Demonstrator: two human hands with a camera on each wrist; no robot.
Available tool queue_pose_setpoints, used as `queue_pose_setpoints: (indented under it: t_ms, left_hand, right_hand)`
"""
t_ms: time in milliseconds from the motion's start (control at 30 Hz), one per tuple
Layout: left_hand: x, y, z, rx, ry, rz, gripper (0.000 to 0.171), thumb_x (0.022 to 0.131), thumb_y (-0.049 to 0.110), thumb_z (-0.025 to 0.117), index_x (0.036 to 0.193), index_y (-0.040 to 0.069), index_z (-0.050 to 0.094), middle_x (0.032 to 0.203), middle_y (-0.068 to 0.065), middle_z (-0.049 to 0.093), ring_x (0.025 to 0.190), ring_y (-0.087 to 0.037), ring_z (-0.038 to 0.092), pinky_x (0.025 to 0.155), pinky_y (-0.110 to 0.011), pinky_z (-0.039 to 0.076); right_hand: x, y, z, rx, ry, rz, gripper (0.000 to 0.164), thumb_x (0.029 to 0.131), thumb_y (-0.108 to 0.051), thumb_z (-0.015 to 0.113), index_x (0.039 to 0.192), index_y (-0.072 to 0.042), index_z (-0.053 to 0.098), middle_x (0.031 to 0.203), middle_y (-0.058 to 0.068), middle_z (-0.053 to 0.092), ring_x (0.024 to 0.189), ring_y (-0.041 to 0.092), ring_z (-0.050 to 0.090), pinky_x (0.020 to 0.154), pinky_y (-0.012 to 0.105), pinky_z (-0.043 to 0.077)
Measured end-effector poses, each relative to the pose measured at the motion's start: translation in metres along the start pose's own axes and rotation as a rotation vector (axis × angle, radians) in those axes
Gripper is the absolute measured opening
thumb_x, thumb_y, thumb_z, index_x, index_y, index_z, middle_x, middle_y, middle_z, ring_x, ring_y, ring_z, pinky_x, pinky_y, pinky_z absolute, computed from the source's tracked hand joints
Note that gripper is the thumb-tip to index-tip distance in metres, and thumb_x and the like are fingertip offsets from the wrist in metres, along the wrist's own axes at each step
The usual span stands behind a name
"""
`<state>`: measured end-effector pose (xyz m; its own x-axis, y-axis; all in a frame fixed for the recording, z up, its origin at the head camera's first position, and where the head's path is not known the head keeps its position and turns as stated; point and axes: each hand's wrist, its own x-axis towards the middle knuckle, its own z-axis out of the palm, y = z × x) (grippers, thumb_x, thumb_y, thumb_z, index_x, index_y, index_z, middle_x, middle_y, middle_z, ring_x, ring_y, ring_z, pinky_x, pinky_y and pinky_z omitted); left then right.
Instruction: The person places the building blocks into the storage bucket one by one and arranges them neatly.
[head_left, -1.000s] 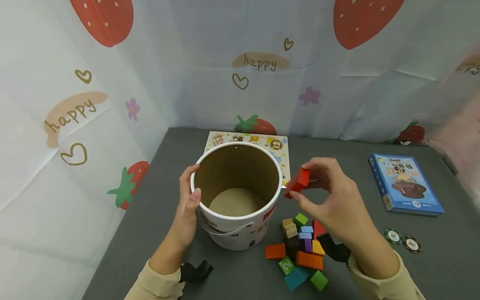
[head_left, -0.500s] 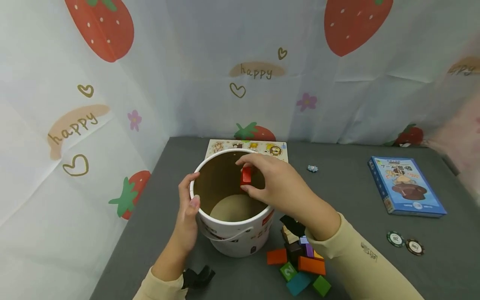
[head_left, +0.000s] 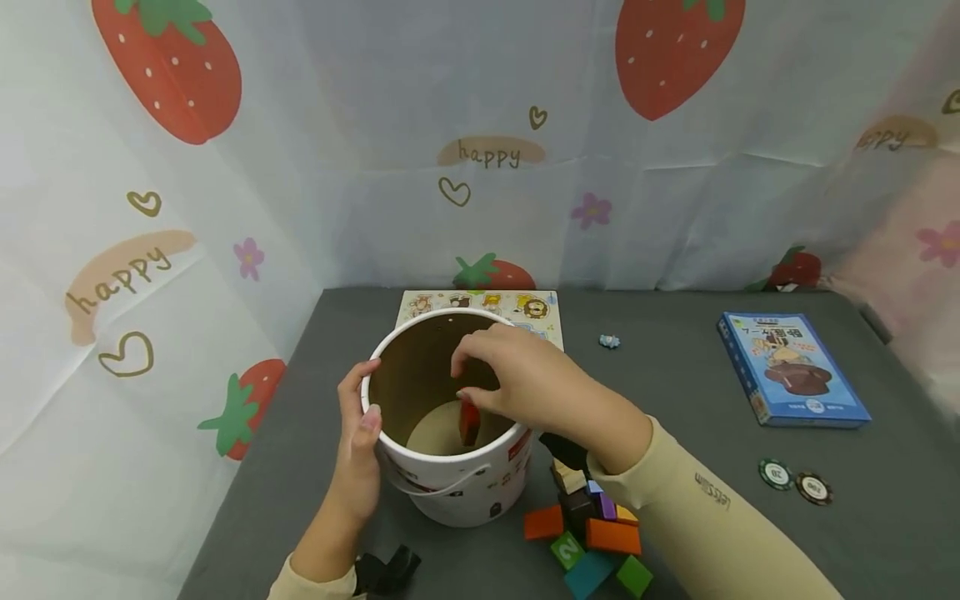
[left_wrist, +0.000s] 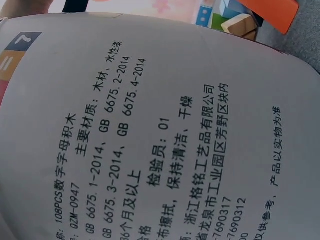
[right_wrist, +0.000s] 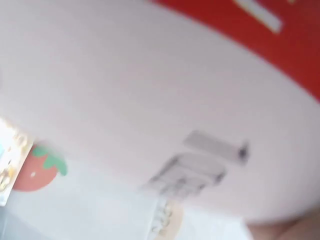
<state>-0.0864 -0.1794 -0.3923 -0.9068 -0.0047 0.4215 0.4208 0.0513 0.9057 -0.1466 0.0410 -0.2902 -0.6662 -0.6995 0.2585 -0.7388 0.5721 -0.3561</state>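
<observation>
A white bucket stands on the grey table, its inside seen from above. My left hand grips its left rim, thumb outside and fingers over the edge. Over the bucket's mouth my right hand reaches in from the right, thumb and forefinger apart. A red block is upright inside the bucket, just below the right thumb and no longer between the fingertips. The left wrist view is filled by the bucket's printed wall. In the right wrist view the wall is blurred, and the fingertips are hidden.
Right of the bucket lies a pile of coloured blocks, among them an orange block, a teal block and a green block. Farther right are a blue box and two chips. An animal-print board lies behind the bucket.
My right hand has carried the red block left from beside the bucket to over its mouth and let it go; the block is lower now. My left hand stays on the rim.
</observation>
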Motion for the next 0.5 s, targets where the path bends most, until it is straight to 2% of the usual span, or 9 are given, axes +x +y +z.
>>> queue_pose_setpoints:
  t_ms: [100, 167, 267, 367, 500]
  left_hand:
    - [0.001, 0.001, 0.001, -0.017, 0.002, 0.011, 0.054, 0.093, 0.026, 0.030, 0.145, 0.016, 0.022, 0.143, -0.007, 0.024, 0.127, -0.036, 0.028, 0.100, -0.043, 0.023]
    - [0.001, 0.001, 0.001, -0.032, 0.004, 0.020, 0.054, 0.092, 0.025, 0.030, 0.145, 0.014, 0.022, 0.143, -0.009, 0.025, 0.127, -0.037, 0.029, 0.101, -0.042, 0.024]
    - [0.000, 0.001, 0.002, -0.036, 0.005, 0.033, 0.055, 0.091, 0.024, 0.030, 0.145, 0.013, 0.023, 0.142, -0.011, 0.027, 0.125, -0.038, 0.030, 0.100, -0.041, 0.024]
    - [-0.001, 0.001, 0.002, -0.025, 0.006, 0.029, 0.055, 0.091, 0.024, 0.031, 0.144, 0.014, 0.024, 0.141, -0.011, 0.027, 0.124, -0.037, 0.031, 0.099, -0.039, 0.024]
    - [0.000, 0.000, 0.002, -0.029, 0.008, 0.025, 0.055, 0.091, 0.025, 0.031, 0.144, 0.015, 0.024, 0.141, -0.011, 0.027, 0.125, -0.037, 0.031, 0.100, -0.039, 0.022]
  right_hand:
    - [-0.015, 0.004, -0.002, 0.011, 0.193, -0.042, 0.025, 0.084, -0.020, 0.073, 0.106, -0.021, 0.061, 0.103, -0.009, 0.057, 0.098, 0.010, 0.052, 0.086, 0.032, 0.042]
    - [-0.031, 0.006, -0.002, 0.026, 0.309, -0.049, 0.027, 0.084, -0.017, 0.072, 0.108, -0.019, 0.060, 0.108, -0.007, 0.056, 0.101, 0.012, 0.051, 0.088, 0.034, 0.041]
    - [-0.063, 0.013, 0.000, 0.060, 0.400, -0.002, 0.028, 0.083, -0.012, 0.073, 0.108, -0.016, 0.059, 0.108, -0.005, 0.055, 0.098, 0.013, 0.052, 0.084, 0.035, 0.043]
    - [-0.100, 0.024, 0.008, 0.071, 0.355, 0.138, 0.030, 0.082, -0.011, 0.074, 0.106, -0.018, 0.058, 0.104, -0.009, 0.054, 0.092, 0.008, 0.053, 0.078, 0.032, 0.046]
    - [-0.149, 0.045, 0.029, 0.066, 0.131, 0.356, 0.027, 0.081, -0.014, 0.077, 0.099, -0.023, 0.060, 0.091, -0.017, 0.053, 0.080, 0.000, 0.053, 0.069, 0.026, 0.048]
